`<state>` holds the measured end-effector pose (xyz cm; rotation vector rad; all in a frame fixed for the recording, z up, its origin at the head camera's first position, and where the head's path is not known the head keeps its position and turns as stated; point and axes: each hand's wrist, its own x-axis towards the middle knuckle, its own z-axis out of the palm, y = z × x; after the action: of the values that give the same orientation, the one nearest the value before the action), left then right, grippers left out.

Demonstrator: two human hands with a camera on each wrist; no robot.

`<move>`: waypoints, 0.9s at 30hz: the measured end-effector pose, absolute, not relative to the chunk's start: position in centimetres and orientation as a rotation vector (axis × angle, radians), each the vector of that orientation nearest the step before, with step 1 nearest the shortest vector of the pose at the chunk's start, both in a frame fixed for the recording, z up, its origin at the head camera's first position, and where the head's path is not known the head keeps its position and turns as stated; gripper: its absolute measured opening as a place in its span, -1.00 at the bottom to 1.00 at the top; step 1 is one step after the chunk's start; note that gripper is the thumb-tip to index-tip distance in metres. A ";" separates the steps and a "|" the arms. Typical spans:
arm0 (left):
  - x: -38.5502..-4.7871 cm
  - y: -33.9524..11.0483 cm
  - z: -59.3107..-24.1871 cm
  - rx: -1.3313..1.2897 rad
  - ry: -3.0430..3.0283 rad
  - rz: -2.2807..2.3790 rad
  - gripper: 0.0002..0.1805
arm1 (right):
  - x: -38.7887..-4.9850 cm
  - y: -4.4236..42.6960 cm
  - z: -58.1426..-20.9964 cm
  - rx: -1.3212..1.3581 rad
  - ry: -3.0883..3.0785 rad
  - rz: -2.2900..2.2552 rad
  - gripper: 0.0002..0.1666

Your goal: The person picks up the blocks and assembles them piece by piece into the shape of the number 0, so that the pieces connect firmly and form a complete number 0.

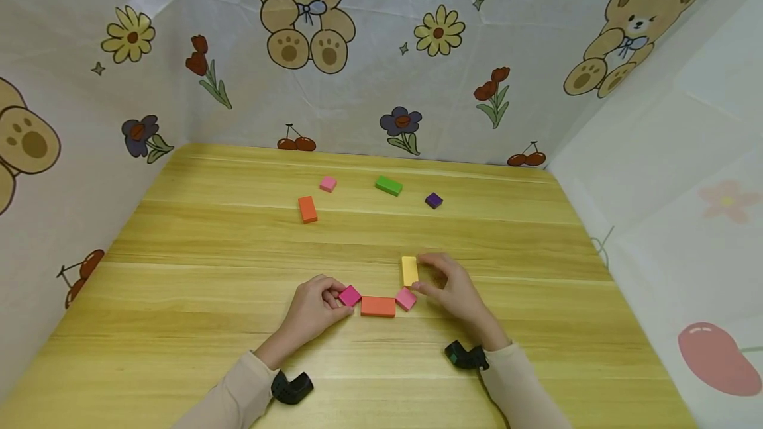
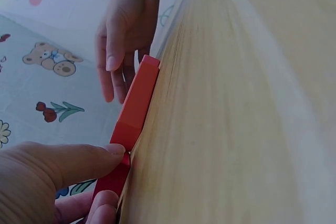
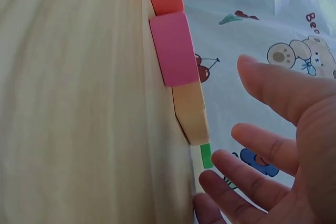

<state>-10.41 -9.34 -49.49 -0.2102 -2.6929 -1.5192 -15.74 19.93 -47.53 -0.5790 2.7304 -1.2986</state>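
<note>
My left hand (image 1: pixel 312 308) pinches a small magenta block (image 1: pixel 350 296) between thumb and fingers, flat on the table. That block touches the left end of an orange rectangular block (image 1: pixel 378 306), and a pink block (image 1: pixel 406 299) is set at an angle against its right end. Above the pink one stands a yellow rectangular block (image 1: pixel 409 271), lengthwise away from me. Around the yellow block's right side is my right hand (image 1: pixel 453 288), thumb and fingers spread. In the right wrist view, a gap shows between these fingers (image 3: pixel 262 142) and the yellow block (image 3: pixel 190 114).
Farther back lie a pink block (image 1: pixel 328 184), an orange block (image 1: pixel 307 209), a green block (image 1: pixel 389 185) and a dark purple block (image 1: pixel 434 200). A patterned cloth (image 1: pixel 369 98) rises along the back and sides of the wooden table (image 1: pixel 197 237).
</note>
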 end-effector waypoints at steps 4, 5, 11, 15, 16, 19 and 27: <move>-10.4 -9.4 -49.6 -0.219 -2.677 -1.526 -0.69 | -15.3 19.7 -47.4 -0.638 2.787 -1.227 -0.35; -10.4 -9.4 -49.6 -0.219 -2.676 -1.528 -0.69 | -15.2 19.7 -47.3 -0.653 2.796 -1.216 -0.33; -10.4 -9.3 -49.5 -0.218 -2.677 -1.513 -0.69 | -14.8 19.5 -47.2 -0.717 2.815 -1.155 -0.27; -10.4 -9.3 -49.6 -0.223 -2.676 -1.500 -0.69 | -14.6 19.4 -47.3 -0.736 2.813 -1.109 -0.24; -10.4 -9.3 -49.6 -0.224 -2.675 -1.498 -0.69 | -14.6 19.4 -47.3 -0.731 2.809 -1.102 -0.23; -10.3 -9.3 -49.5 -0.219 -2.679 -1.499 -0.69 | -14.4 19.3 -47.3 -0.726 2.809 -1.070 -0.22; -10.3 -9.3 -49.4 -0.188 -2.704 -1.506 -0.69 | -14.0 19.3 -47.6 -0.745 2.815 -1.027 -0.25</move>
<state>-10.30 -9.30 -49.37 -0.1881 -2.7041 -1.5056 -14.00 19.28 -47.58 -0.7451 2.8154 -1.0272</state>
